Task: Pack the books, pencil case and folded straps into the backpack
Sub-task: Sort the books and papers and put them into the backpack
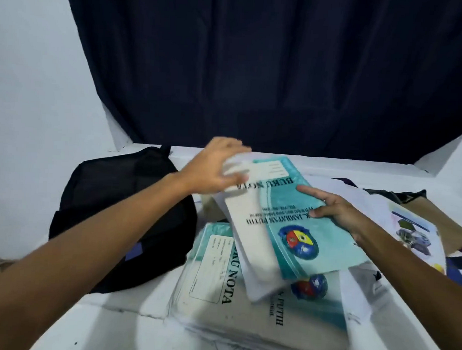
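Both hands hold a teal-and-white "BUKU NOTA" notebook tilted above the white counter. The left hand grips its far corner; the right hand grips its right edge, thumb on the cover. Beneath lies a stack of matching teal-and-white notebooks. A black fabric backpack lies to the left, and loose printed papers lie to the right.

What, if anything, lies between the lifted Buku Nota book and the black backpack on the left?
Nothing visible. Both the left hand and right hand hold the Buku Nota book just right of the backpack, with only bare white table between. Whether the backpack is unzipped cannot be told.
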{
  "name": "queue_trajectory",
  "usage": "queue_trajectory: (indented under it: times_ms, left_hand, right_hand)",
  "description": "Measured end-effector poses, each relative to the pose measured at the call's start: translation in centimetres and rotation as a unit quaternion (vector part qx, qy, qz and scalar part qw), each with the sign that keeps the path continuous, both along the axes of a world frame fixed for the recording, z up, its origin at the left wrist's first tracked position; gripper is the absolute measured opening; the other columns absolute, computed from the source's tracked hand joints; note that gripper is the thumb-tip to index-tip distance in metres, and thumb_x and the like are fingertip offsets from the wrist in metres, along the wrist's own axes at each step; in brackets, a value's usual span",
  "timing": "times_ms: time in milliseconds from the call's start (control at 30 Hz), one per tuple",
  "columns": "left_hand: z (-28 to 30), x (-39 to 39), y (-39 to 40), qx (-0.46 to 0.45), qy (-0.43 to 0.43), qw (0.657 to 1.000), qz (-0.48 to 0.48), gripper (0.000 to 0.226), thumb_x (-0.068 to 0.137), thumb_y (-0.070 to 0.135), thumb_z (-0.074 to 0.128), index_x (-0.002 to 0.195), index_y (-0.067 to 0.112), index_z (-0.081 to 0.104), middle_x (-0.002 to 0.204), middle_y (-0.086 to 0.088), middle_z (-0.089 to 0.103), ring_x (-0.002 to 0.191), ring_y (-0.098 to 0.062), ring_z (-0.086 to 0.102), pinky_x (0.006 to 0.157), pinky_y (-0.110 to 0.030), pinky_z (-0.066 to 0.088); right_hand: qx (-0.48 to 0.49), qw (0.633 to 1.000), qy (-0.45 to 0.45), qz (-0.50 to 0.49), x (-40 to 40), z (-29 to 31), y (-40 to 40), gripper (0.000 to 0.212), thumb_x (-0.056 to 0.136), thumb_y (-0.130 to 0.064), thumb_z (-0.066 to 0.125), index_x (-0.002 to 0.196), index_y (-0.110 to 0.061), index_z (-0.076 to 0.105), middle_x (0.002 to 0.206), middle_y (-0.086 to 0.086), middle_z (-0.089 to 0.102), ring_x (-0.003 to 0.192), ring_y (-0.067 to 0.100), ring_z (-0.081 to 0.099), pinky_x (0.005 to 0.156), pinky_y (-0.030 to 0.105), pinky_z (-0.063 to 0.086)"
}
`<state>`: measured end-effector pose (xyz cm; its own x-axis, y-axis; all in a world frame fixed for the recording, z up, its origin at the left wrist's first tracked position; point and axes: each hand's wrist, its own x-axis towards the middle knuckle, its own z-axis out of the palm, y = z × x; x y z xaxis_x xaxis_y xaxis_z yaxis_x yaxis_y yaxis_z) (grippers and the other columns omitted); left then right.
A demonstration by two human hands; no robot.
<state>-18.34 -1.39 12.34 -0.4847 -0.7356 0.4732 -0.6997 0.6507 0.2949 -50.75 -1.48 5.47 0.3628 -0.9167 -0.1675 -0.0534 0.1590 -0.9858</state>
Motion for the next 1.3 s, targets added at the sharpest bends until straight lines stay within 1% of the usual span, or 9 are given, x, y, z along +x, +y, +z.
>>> queue_trajectory:
  times_ms: [167, 400, 500, 567, 767, 867, 967, 1200, 1300]
  left_hand:
    - [-9.3, -0.2, 1.9, -0.04, -0.261, 0.963, -0.043, 0.089, 0.083, 0.077, 0.031, 0.153, 0.022, 0.026, 0.162, -0.017, 0.011, 0.15, -0.034, 0.004, 0.116, -0.063, 0.014]
    - [-15.7, 0.3, 4.0, 0.016, -0.246, 0.968, -0.055, 0.092, 0.08, 0.077, 0.047, 0.153, 0.027, 0.02, 0.163, -0.008, -0.01, 0.149, -0.029, -0.017, 0.117, -0.056, -0.005]
    - [-17.0, 0.8, 4.8, 0.065, -0.251, 0.965, -0.038, 0.09, 0.082, 0.08, 0.037, 0.154, 0.032, 0.013, 0.163, -0.006, -0.012, 0.148, -0.027, -0.02, 0.118, -0.056, -0.006]
    - [-17.8, 1.1, 5.6, 0.085, -0.238, 0.967, -0.025, 0.087, 0.084, 0.081, 0.03, 0.155, 0.035, 0.009, 0.162, -0.005, -0.015, 0.148, -0.026, -0.022, 0.119, -0.058, -0.004]
    - [-17.8, 0.5, 8.3, 0.128, -0.253, 0.958, 0.046, 0.089, 0.079, 0.085, 0.022, 0.154, 0.039, 0.007, 0.164, -0.003, -0.009, 0.15, -0.025, -0.014, 0.121, -0.052, 0.0]
    - [-17.3, 0.6, 8.7, 0.083, -0.265, 0.959, 0.065, 0.087, 0.078, 0.085, 0.025, 0.148, 0.034, 0.028, 0.16, -0.008, 0.021, 0.145, -0.029, 0.02, 0.112, -0.049, 0.026]
    - [-16.6, 0.6, 7.3, 0.002, -0.214, 0.975, 0.054, 0.072, 0.083, 0.075, 0.035, 0.129, 0.023, 0.054, 0.129, -0.005, 0.055, 0.114, -0.027, 0.052, 0.087, -0.043, 0.043]
    - [-18.8, 0.5, 4.8, 0.065, -0.138, 0.986, 0.069, 0.079, 0.09, 0.073, 0.019, 0.152, 0.024, 0.029, 0.158, -0.011, 0.026, 0.147, -0.028, 0.017, 0.117, -0.052, 0.012]
    - [-19.0, 0.6, 4.6, 0.051, -0.132, 0.986, 0.086, 0.077, 0.086, 0.073, 0.027, 0.145, 0.026, 0.041, 0.148, -0.004, 0.041, 0.137, -0.023, 0.033, 0.109, -0.047, 0.024]
  right_hand:
    - [0.071, 0.981, 0.066, 0.169, 0.5, -1.1, -0.3, 0.07, 0.07, 0.007, 0.069, 0.132, -0.024, 0.059, 0.131, 0.012, 0.061, 0.115, 0.039, 0.061, 0.091, 0.047, 0.053]
    - [0.004, 0.896, 0.319, 0.31, 3.9, 1.0, -0.6, 0.067, 0.079, 0.01, 0.061, 0.13, -0.033, 0.058, 0.126, 0.005, 0.065, 0.105, 0.025, 0.068, 0.085, 0.042, 0.057]
    - [-0.112, 0.807, 0.484, 0.319, 6.2, 2.0, -0.1, 0.07, 0.083, 0.009, 0.055, 0.132, -0.041, 0.054, 0.124, -0.008, 0.064, 0.092, 0.006, 0.066, 0.069, 0.017, 0.054]
    - [-0.205, 0.748, 0.551, 0.309, 7.3, 1.8, 0.1, 0.07, 0.083, 0.008, 0.053, 0.136, -0.038, 0.052, 0.122, -0.013, 0.057, 0.1, 0.009, 0.06, 0.078, 0.022, 0.053]
    - [-0.294, 0.718, 0.579, 0.249, 7.3, -1.7, 1.4, 0.069, 0.082, -0.002, 0.053, 0.139, -0.041, 0.047, 0.145, 0.0, 0.036, 0.128, 0.021, 0.03, 0.103, 0.041, 0.032]
    - [-0.323, 0.732, 0.564, 0.204, 7.5, -4.0, 3.0, 0.054, 0.09, -0.015, 0.049, 0.139, -0.039, 0.047, 0.159, 0.0, 0.019, 0.14, 0.021, 0.021, 0.113, 0.042, 0.018]
    - [-0.38, 0.701, 0.58, 0.168, 7.5, -5.9, 4.5, 0.054, 0.091, -0.032, 0.028, 0.143, -0.034, 0.043, 0.16, 0.007, 0.019, 0.144, 0.027, 0.022, 0.116, 0.045, 0.013]
    - [-0.441, 0.651, 0.597, 0.163, 6.6, -8.3, 4.4, 0.061, 0.091, -0.05, 0.035, 0.145, -0.022, 0.041, 0.152, 0.015, 0.038, 0.137, 0.038, 0.038, 0.112, 0.054, 0.024]
    - [-0.433, 0.676, 0.576, 0.156, 6.7, -8.1, 4.4, 0.069, 0.09, -0.058, 0.03, 0.149, -0.023, 0.035, 0.156, 0.011, 0.032, 0.143, 0.032, 0.028, 0.117, 0.046, 0.012]
